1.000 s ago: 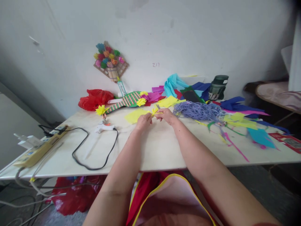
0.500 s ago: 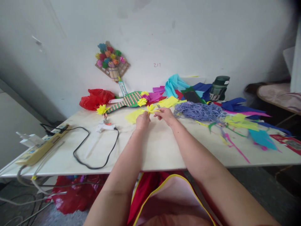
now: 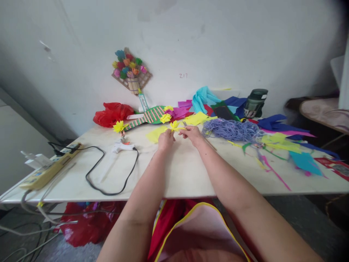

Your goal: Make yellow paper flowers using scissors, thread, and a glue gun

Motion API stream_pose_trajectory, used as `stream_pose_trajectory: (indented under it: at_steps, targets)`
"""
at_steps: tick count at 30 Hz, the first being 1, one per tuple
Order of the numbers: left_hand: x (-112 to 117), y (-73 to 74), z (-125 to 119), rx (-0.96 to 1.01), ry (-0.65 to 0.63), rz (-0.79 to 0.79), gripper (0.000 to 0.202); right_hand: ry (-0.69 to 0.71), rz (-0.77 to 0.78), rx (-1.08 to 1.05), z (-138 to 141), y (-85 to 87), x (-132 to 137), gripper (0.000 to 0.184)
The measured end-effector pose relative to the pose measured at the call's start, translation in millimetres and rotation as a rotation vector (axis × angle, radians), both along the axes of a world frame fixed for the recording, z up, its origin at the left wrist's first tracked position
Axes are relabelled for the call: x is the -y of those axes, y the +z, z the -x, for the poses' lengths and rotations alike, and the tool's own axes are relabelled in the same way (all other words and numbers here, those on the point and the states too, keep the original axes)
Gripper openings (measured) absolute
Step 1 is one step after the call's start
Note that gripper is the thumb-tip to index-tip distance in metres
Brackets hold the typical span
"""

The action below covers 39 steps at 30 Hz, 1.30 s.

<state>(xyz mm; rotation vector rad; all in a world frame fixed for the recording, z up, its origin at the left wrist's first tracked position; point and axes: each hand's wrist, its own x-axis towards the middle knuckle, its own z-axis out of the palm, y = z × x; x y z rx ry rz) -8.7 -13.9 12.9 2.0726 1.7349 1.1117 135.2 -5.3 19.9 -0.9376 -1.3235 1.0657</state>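
A small yellow paper flower [image 3: 173, 125] is pinched at its base in the fingers of my left hand [image 3: 166, 139]. My right hand [image 3: 192, 134] is closed just beside it, with its fingertips on a yellow paper end at the flower's right side. A thin greyish tip [image 3: 184, 123] sticks up from the right fingers, and a slim brown stick [image 3: 211, 144] shows by the right wrist; whether these are one piece I cannot tell. Under and behind my left hand lies a flat yellow paper sheet [image 3: 154, 135].
A glue gun [image 3: 123, 146] and its looping black cord lie left, near a power strip [image 3: 45, 171]. Behind stands a green, striped, flower-trimmed craft piece [image 3: 154, 115]. Purple yarn [image 3: 231, 130], coloured paper scraps and a dark green bottle [image 3: 255, 103] fill the right side.
The hands and flower keep nearly the same pose. The slim brown stick by my right wrist now shows. The whole view has shifted slightly.
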Motion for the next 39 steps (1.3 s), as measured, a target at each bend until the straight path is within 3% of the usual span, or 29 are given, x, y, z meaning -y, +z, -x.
stream_pose_trajectory:
  at_steps: [6, 17, 26, 35, 39]
  targets:
    - [-6.6, -6.2, 2.7, 0.119, -0.027, 0.046, 0.025, -0.025, -0.035, 0.083, 1.9, 3.0, 3.7, 0.018]
    - [-2.9, -5.5, 1.8, 0.028, -0.045, 0.009, 0.025, 0.042, -0.03, 0.115, 3.7, -0.7, 1.5, 0.021]
    - [-3.8, -6.1, 1.9, 0.024, -0.049, 0.065, 0.027, 0.075, -0.038, 0.166, 0.5, 3.1, 4.3, 0.02]
    - [6.1, 5.7, 0.5, -0.147, 0.085, 0.057, 0.027, 0.123, -0.005, 0.157, 1.8, 1.2, 3.8, 0.033]
    - [7.9, 7.2, -0.7, -0.169, 0.097, 0.03, 0.024, 0.052, 0.068, 0.077, -0.8, 2.9, 5.0, 0.042]
